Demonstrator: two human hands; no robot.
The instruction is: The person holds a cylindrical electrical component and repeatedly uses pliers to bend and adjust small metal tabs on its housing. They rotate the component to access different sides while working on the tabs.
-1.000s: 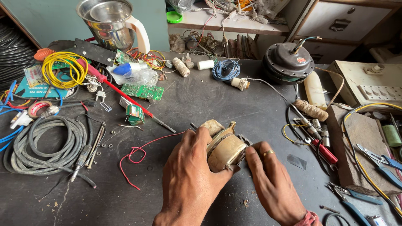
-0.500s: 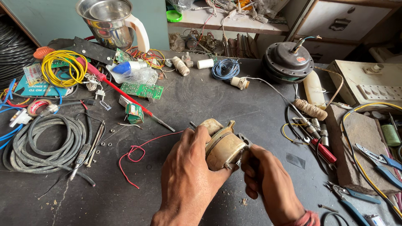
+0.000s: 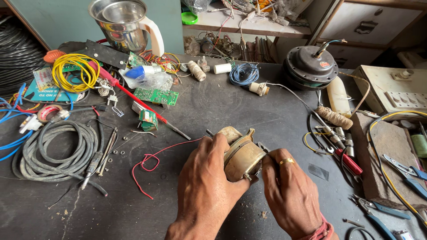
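A small round brass-coloured motor (image 3: pixel 242 156) is held just above the dark workbench (image 3: pixel 222 102), low in the middle of the head view. My left hand (image 3: pixel 207 186) wraps around its left side with the fingers over the top. My right hand (image 3: pixel 289 195), with a ring on one finger, grips the motor's right side near a short shaft sticking out at the bottom. A thin red wire (image 3: pixel 151 162) trails from the motor's left across the bench.
A coiled grey cable (image 3: pixel 58 149) and screwdrivers lie at left. A yellow wire coil (image 3: pixel 73 71), green circuit boards (image 3: pixel 155 95) and a steel jug (image 3: pixel 122 22) sit at the back. A black fan motor (image 3: pixel 311 66) stands at back right; blue-handled pliers (image 3: pixel 407 171) lie right.
My right hand has shifted slightly on the motor's right side, closing in tighter. The motor and my left hand stay almost where they were.
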